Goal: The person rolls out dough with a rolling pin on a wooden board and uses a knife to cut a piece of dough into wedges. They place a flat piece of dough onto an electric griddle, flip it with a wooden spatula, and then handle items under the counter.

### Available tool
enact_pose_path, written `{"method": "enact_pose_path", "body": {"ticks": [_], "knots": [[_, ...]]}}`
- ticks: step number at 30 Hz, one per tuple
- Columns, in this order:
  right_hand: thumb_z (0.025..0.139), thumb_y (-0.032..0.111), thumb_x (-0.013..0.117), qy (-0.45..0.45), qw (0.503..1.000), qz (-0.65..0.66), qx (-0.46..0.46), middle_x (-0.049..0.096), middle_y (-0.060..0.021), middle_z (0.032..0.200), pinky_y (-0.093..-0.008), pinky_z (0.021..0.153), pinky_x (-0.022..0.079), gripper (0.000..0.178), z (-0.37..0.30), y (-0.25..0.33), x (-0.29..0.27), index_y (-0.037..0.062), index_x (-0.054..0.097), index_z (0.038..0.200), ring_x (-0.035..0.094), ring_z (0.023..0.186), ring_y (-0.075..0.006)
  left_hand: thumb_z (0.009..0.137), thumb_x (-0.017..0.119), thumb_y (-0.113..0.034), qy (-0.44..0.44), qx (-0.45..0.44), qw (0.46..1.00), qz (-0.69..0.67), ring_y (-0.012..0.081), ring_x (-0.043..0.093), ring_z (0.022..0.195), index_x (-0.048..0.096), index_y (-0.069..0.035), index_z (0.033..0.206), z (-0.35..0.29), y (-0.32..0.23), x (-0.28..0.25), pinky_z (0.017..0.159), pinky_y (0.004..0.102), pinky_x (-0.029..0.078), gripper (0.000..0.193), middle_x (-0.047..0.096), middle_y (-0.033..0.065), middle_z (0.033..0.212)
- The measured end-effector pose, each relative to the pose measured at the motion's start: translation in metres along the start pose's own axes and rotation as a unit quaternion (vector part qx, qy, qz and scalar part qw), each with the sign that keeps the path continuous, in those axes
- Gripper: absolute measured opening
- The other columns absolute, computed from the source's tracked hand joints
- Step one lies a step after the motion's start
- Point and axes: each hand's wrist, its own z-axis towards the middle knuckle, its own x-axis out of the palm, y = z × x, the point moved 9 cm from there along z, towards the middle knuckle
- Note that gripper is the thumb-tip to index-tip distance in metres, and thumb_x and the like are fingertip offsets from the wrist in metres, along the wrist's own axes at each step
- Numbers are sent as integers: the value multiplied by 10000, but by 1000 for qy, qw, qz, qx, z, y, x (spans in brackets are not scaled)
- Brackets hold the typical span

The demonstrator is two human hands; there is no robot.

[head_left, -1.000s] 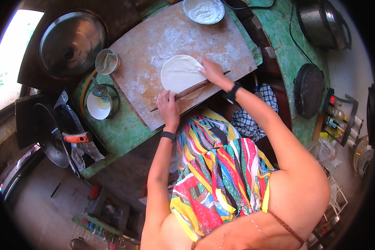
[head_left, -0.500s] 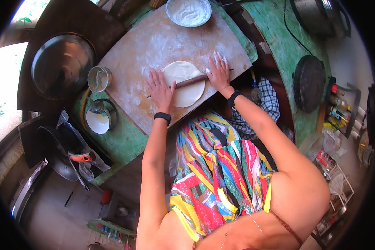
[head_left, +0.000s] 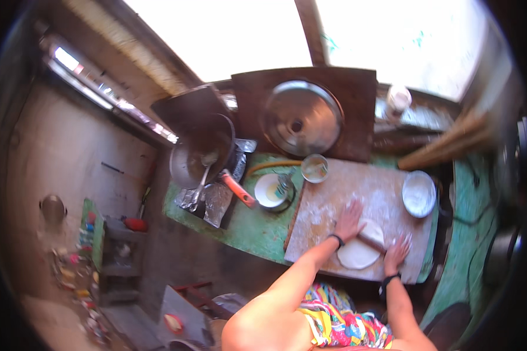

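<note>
Bright light from a window (head_left: 392, 47) falls on a green table (head_left: 234, 237), where a floured board (head_left: 313, 234) holds a flat, roundish sheet of dough (head_left: 356, 256) near its front edge. Over the last 1.0 s the view has swung toward the window and an orange-handled pan (head_left: 181, 161), and the picture is smeared by that turn. Meanwhile, the right hand (head_left: 397, 251) has gone from the dough's edge to the rolling pin (head_left: 371, 242). It now lies flat over the pin's right end, with the left hand (head_left: 349, 221) flat over the other. Both hands are open, fingers stretched and spread, pressing on the pin, it seems, instead of wrapping round it. That suggests handling the sheet has given way to rolling it, and the 2 palms look set to share the push. The pin crosses the dough; whether the sheet is evenly thin, I cannot tell. A bowl (head_left: 417, 214) of what looks like flour sits near the right hand, beyond the dough.
</note>
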Motion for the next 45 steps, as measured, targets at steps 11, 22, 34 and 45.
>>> {"method": "enact_pose_path", "body": {"ticks": [11,22,34,45], "knots": [[810,232,536,154,976,85,-125,294,-222,1365,-472,1051,184,621,-109,-2,-26,33,287,1343,270,1260,-380,808,538,-367,-56,104,993,-29,276,169,1344,280,-40,1351,-170,-26,5,1083,466,129,684,200,133,1442],[718,91,651,109,976,170,-85,531,-240,1078,-408,887,395,589,-71,29,-12,-10,384,1233,507,1012,-381,743,497,-103,-220,108,965,-96,258,526,896,507,-51,872,-212,-33,-29,763,360,423,139,509,109,914],[830,139,512,509,639,561,138,590,-104,735,-303,494,461,220,-169,-13,72,4,513,1005,587,589,-213,746,495,-92,-115,118,970,-180,335,549,783,520,-20,774,-244,-16,-6,677,412,440,81,532,183,791],[847,315,494,238,957,163,18,600,-173,839,-468,683,439,271,-93,55,55,64,548,935,570,814,-363,691,512,-28,-67,91,979,-172,320,513,805,539,-42,756,-147,76,-10,694,410,412,71,531,145,819]]}}
